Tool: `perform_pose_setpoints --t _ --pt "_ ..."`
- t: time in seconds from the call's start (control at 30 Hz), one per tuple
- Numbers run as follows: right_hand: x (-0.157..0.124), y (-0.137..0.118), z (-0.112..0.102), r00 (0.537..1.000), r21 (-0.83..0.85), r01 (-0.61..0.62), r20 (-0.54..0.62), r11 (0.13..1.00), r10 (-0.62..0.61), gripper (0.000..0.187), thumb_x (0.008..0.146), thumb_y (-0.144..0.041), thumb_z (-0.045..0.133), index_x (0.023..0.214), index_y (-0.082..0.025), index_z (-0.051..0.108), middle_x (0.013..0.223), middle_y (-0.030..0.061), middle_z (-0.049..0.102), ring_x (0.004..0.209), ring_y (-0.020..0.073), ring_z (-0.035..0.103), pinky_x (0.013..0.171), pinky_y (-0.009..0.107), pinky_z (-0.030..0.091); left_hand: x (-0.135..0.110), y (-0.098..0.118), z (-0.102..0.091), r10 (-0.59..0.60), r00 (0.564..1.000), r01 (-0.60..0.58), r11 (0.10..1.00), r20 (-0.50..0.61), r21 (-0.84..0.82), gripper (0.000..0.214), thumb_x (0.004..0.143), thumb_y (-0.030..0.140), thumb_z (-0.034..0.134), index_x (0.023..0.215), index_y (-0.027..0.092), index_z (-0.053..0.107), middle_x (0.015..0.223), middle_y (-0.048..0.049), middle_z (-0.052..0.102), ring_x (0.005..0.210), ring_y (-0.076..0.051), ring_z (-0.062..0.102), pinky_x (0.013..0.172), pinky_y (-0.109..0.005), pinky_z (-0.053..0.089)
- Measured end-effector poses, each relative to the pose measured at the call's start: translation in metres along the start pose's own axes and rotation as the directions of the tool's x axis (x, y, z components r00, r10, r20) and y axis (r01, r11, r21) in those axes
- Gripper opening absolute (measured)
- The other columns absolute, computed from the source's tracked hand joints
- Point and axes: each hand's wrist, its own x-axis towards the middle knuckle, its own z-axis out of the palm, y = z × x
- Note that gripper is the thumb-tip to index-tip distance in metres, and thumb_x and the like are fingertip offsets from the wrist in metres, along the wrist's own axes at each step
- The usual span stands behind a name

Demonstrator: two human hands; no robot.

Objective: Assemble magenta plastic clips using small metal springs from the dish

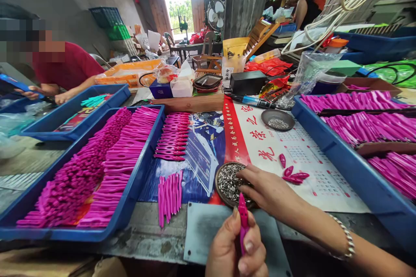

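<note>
My left hand [235, 249] is closed around a magenta plastic clip piece [243, 216], held upright at the bottom centre. My right hand [268, 190] reaches over a round metal dish of small silver pins [225, 181], with its fingertips bent down into the pins; what they pinch is hidden. A silver bracelet [347, 242] sits on my right wrist. Three loose magenta pieces [292, 175] lie on the calendar sheet [312, 169] just right of that hand.
A blue tray of magenta pieces [97, 169] stands at left, another blue tray [360, 138] at right. Rows of pieces [172, 136] and a small pile [169, 197] lie between. A second dish of pins [277, 120] sits farther back. A person in red [65, 67] works at far left.
</note>
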Motion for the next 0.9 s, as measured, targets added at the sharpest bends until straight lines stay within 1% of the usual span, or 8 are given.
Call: perform_pose_setpoints --t 0.13,0.3,0.43,0.53,0.6,0.67,0.73,0.9 --pt "0.008 0.002 0.013 0.999 -0.168 0.001 0.032 0.986 0.005 0.016 0.086 -0.004 0.048 0.081 -0.015 0.059 0.085 0.0091 0.059 0.066 0.0192 0.055 0.059 0.030 0.038 -0.003 0.003 -0.001 -0.006 0.999 0.006 1.000 -0.032 -0.007 0.025 0.084 0.038 0.071 0.094 0.016 0.073 0.058 0.0077 0.044 0.033 0.001 0.024 0.034 -0.012 0.024" --pt "0.013 0.001 0.014 0.999 -0.153 0.041 0.032 0.987 -0.037 0.015 0.088 -0.007 0.047 0.079 -0.016 0.056 0.082 0.0075 0.058 0.067 0.0193 0.054 0.060 0.030 0.037 -0.005 0.004 -0.003 -0.017 0.998 0.017 1.000 -0.068 0.010 0.024 0.082 0.039 0.072 0.092 0.017 0.074 0.057 0.0076 0.043 0.033 0.000 0.024 0.033 -0.012 0.023" --pt "0.010 -0.002 0.001 0.999 0.019 0.039 -0.026 0.999 -0.039 0.016 0.094 -0.017 0.044 0.081 -0.018 0.053 0.079 0.0048 0.060 0.072 0.0189 0.057 0.066 0.031 0.042 -0.005 0.003 -0.007 0.007 0.995 -0.008 1.000 -0.099 -0.012 0.026 0.081 0.038 0.073 0.091 0.015 0.074 0.057 0.0066 0.048 0.032 0.001 0.027 0.033 -0.012 0.022" --pt "-0.001 -0.009 -0.010 1.000 0.228 0.007 -0.014 0.974 -0.004 0.018 0.096 -0.027 0.044 0.082 -0.019 0.052 0.069 0.0010 0.059 0.061 0.0150 0.058 0.058 0.025 0.045 -0.004 0.003 -0.007 0.015 0.990 -0.018 1.000 -0.143 -0.017 0.028 0.078 0.039 0.077 0.089 0.013 0.074 0.055 0.0064 0.051 0.031 0.001 0.027 0.031 -0.012 0.020" --pt "-0.013 -0.016 -0.016 0.998 0.508 -0.068 0.049 0.859 0.050 0.020 0.094 -0.035 0.051 0.082 -0.018 0.054 0.066 -0.0002 0.059 0.054 0.0124 0.057 0.051 0.022 0.045 -0.002 0.003 -0.006 0.004 0.981 -0.004 1.000 -0.193 -0.002 0.031 0.073 0.040 0.081 0.087 0.014 0.073 0.053 0.0065 0.053 0.030 0.001 0.027 0.031 -0.012 0.019" --pt "-0.027 -0.022 -0.016 0.987 0.740 -0.158 0.123 0.654 0.098 0.023 0.090 -0.038 0.062 0.083 -0.017 0.058 0.069 0.0006 0.061 0.052 0.0105 0.055 0.049 0.021 0.043 -0.001 0.002 -0.004 -0.014 0.968 0.020 1.000 -0.252 0.022 0.035 0.068 0.042 0.084 0.085 0.014 0.071 0.052 0.0065 0.055 0.029 0.001 0.028 0.031 -0.013 0.020" --pt "-0.040 -0.025 -0.011 0.987 0.811 -0.160 0.117 0.563 0.112 0.021 0.088 -0.037 0.067 0.083 -0.017 0.062 0.076 0.0025 0.063 0.059 0.0114 0.056 0.052 0.021 0.044 0.001 0.001 -0.003 -0.015 0.954 0.035 0.997 -0.301 0.062 0.038 0.065 0.046 0.085 0.077 0.014 0.068 0.051 0.0061 0.056 0.028 0.000 0.029 0.030 -0.014 0.022" --pt "-0.057 -0.023 0.007 0.997 0.734 0.023 -0.067 0.679 0.038 0.018 0.095 -0.027 0.060 0.078 -0.021 0.058 0.089 0.0021 0.060 0.085 0.0164 0.057 0.075 0.025 0.047 0.004 -0.005 -0.003 0.066 0.960 -0.016 0.983 -0.273 0.181 0.043 0.073 0.051 0.078 0.064 0.013 0.058 0.049 0.0062 0.052 0.027 0.000 0.027 0.029 -0.015 0.023"
